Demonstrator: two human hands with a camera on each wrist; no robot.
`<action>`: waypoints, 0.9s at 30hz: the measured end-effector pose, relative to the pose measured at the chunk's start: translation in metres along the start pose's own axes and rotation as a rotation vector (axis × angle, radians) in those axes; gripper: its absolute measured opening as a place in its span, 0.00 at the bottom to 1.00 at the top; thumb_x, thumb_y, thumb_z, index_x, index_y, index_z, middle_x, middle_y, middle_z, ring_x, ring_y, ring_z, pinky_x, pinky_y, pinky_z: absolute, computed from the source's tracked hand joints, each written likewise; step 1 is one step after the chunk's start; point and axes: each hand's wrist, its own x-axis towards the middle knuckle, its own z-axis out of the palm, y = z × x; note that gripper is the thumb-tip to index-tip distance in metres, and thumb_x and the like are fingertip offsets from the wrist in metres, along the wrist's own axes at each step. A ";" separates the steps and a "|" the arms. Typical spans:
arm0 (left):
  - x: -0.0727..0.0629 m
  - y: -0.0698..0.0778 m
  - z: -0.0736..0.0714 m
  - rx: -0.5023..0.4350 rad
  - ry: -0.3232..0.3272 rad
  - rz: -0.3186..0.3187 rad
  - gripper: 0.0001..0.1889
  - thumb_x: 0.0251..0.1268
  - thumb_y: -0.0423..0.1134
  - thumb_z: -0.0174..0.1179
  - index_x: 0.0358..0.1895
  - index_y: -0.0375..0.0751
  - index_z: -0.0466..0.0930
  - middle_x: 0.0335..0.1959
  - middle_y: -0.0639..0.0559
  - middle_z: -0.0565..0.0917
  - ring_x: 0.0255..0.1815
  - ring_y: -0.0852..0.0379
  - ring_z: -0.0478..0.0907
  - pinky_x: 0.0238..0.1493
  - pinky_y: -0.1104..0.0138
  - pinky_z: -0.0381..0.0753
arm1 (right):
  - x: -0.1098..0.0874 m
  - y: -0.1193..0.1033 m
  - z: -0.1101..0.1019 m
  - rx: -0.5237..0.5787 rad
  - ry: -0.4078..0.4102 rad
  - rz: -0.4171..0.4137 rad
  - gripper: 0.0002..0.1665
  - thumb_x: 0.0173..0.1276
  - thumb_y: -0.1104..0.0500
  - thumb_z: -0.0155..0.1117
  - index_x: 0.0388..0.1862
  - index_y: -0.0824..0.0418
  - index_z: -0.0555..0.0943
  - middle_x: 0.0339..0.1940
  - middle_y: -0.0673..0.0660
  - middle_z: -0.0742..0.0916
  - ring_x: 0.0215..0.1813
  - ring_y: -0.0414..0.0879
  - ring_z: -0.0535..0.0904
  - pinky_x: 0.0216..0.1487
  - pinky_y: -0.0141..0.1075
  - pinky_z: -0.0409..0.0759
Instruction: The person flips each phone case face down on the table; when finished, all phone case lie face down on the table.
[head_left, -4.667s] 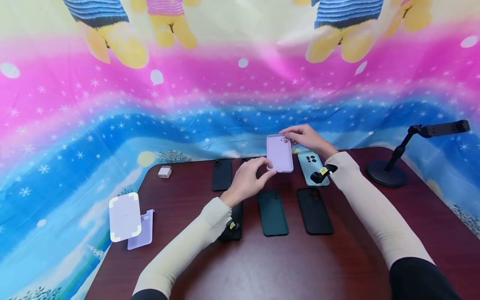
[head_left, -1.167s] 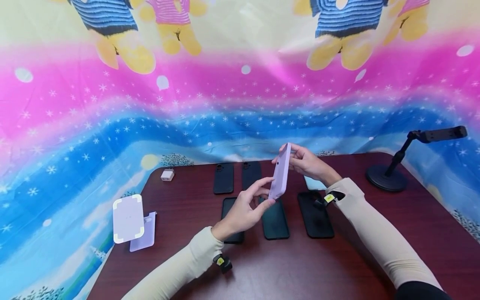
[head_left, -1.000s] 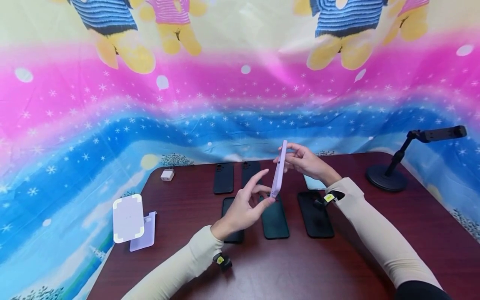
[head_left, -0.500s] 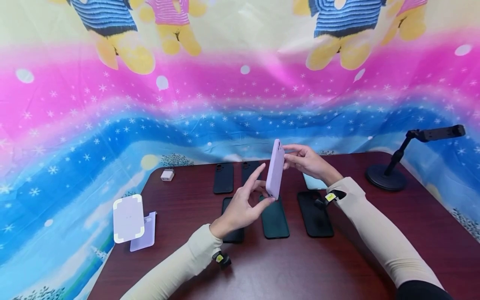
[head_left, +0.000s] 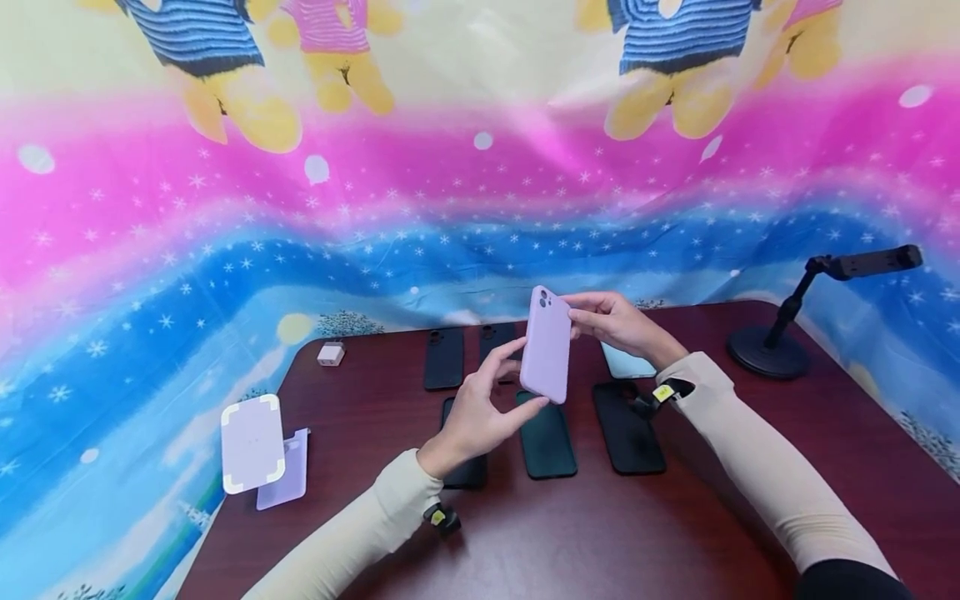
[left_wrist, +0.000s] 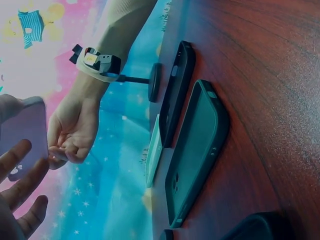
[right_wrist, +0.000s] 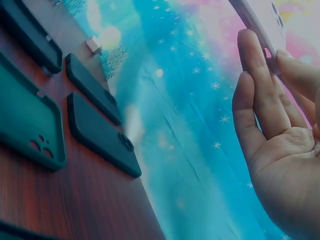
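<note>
A lilac phone case [head_left: 547,350] is held up above the table, tilted, its outer back and camera cutouts facing the head camera. My left hand [head_left: 476,417] grips its lower end, thumb at the bottom edge and fingers at the left side. With thumb and fingertips my right hand [head_left: 618,325] pinches the upper right edge. In the left wrist view the lilac case [left_wrist: 25,130] shows between both hands. The right wrist view shows only a corner of the lilac case [right_wrist: 265,35], between the right thumb and fingers. Below the hands lies a dark green case [head_left: 549,442].
On the dark red table [head_left: 600,533] lie a black case [head_left: 628,429], a dark case [head_left: 444,358] and a pale blue case [head_left: 628,363], with further dark cases partly behind the left hand. A lilac stand [head_left: 253,443], a white charger [head_left: 331,354] and a black holder [head_left: 768,350] stand around them.
The lilac case has turned over: its inside faced the camera earlier, then its edge, now its back. Both hands have stayed on it, and the left fingers have moved back against its side.
</note>
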 end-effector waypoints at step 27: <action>0.007 -0.007 0.002 0.104 -0.009 -0.134 0.35 0.59 0.49 0.76 0.70 0.46 0.78 0.58 0.50 0.88 0.55 0.59 0.88 0.52 0.58 0.86 | 0.003 -0.001 -0.019 -0.177 0.074 0.089 0.25 0.81 0.59 0.56 0.72 0.66 0.75 0.52 0.48 0.91 0.41 0.44 0.90 0.51 0.39 0.86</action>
